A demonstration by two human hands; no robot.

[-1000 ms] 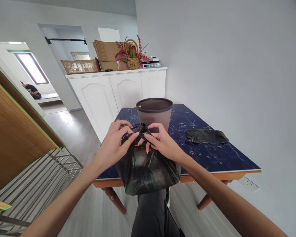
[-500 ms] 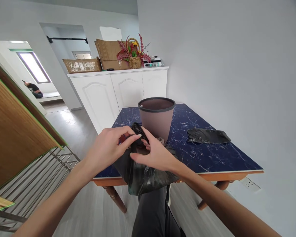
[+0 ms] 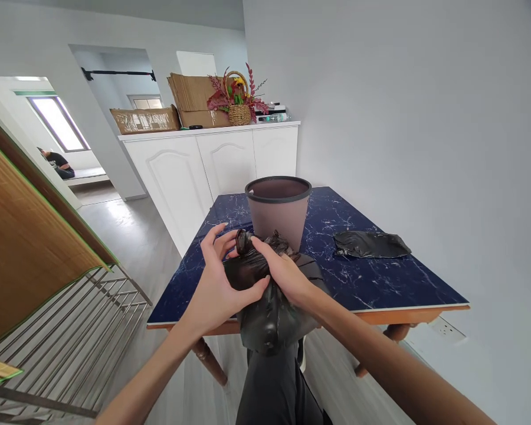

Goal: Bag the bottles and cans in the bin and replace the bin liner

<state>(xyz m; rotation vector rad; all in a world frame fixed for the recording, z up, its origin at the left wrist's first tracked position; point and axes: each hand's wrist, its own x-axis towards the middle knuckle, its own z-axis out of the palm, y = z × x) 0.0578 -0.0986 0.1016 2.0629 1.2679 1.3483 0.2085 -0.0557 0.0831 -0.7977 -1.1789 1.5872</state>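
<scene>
A filled black plastic garbage bag (image 3: 269, 324) rests at the front edge of the table, hanging a little over it above my knee. Its gathered top stands up as a twisted loop. My right hand (image 3: 287, 274) is closed on the bunched neck, thumb on top. On the other side, my left hand (image 3: 219, 283) has its fingers spread and curved beside the loop, with the thumb lying against the bag. Directly behind the bag stands a mauve trash can (image 3: 277, 215) with a dark rim, upright.
A flattened, folded black bag (image 3: 371, 244) lies on the right of the blue marbled table (image 3: 358, 283). Left of the table is a metal rack (image 3: 110, 307). Behind stands a white cabinet (image 3: 177, 171) with cardboard boxes and a flower basket (image 3: 239, 113). A person (image 3: 57, 164) sits in the far room.
My left hand has come off the bag's top, opened its fingers and moved slightly left. My right hand has closed around the neck, and the bag's mouth is now bunched together.
</scene>
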